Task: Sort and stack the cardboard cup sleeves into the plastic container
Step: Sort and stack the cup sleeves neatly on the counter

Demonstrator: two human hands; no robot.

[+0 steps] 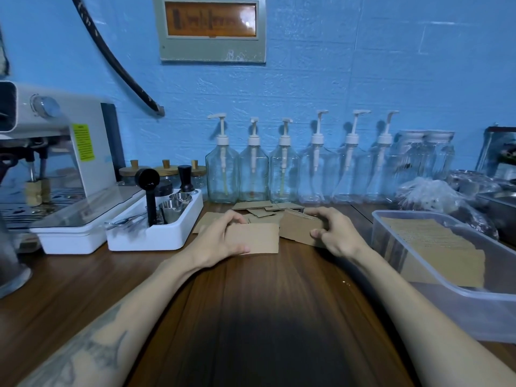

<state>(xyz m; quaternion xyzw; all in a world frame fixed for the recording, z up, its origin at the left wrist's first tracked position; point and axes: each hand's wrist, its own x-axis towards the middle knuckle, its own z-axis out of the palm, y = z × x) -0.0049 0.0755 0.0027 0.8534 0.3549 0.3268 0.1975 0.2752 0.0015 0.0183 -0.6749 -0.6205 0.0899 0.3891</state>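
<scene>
My left hand (223,236) grips one flat brown cardboard sleeve (259,238) just above the wooden counter, thumb under its near edge. My right hand (332,233) grips a thick stack of sleeves (297,227) beside it, fingers over the top and thumb at the front. Several loose sleeves (259,209) lie scattered behind both hands. The clear plastic container (452,294) stands at the right, with rows of sleeves (435,241) stacked inside.
A white tray of coffee tools (156,219) and an espresso machine (47,163) stand at the left. Glass pump bottles (284,174) line the blue wall at the back. Plastic bags (435,196) lie behind the container. Bare wooden counter (265,303) lies in front of my hands.
</scene>
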